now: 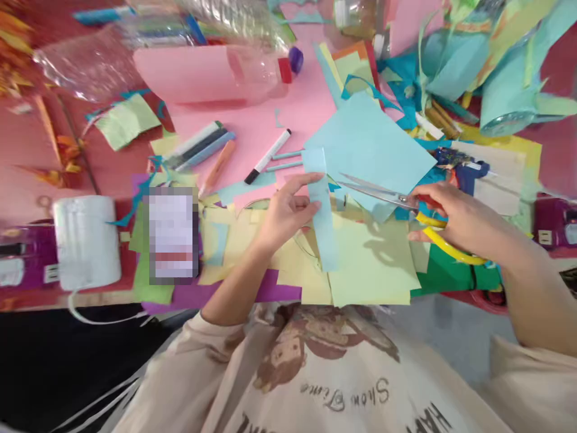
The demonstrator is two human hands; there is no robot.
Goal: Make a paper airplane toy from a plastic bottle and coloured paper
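Observation:
My left hand pinches a narrow strip of light blue paper along its left edge, thumb and forefinger closed on it. The strip stands lengthwise over pale yellow and green sheets. In my right hand is a pair of scissors with yellow handles, fingers through the loops. The scissor blades point left toward the strip, slightly parted, and their tips are just apart from it. Behind the blades lies a larger light blue sheet, turned cornerwise. Pale green paper is spread beneath, near the table edge.
A black-and-white marker and several pens lie on pink paper. At the back rests a bottle wrapped in pink paper. A blue glue gun is on the right. A white box with a cable stands left, beside a blurred-out phone-like object.

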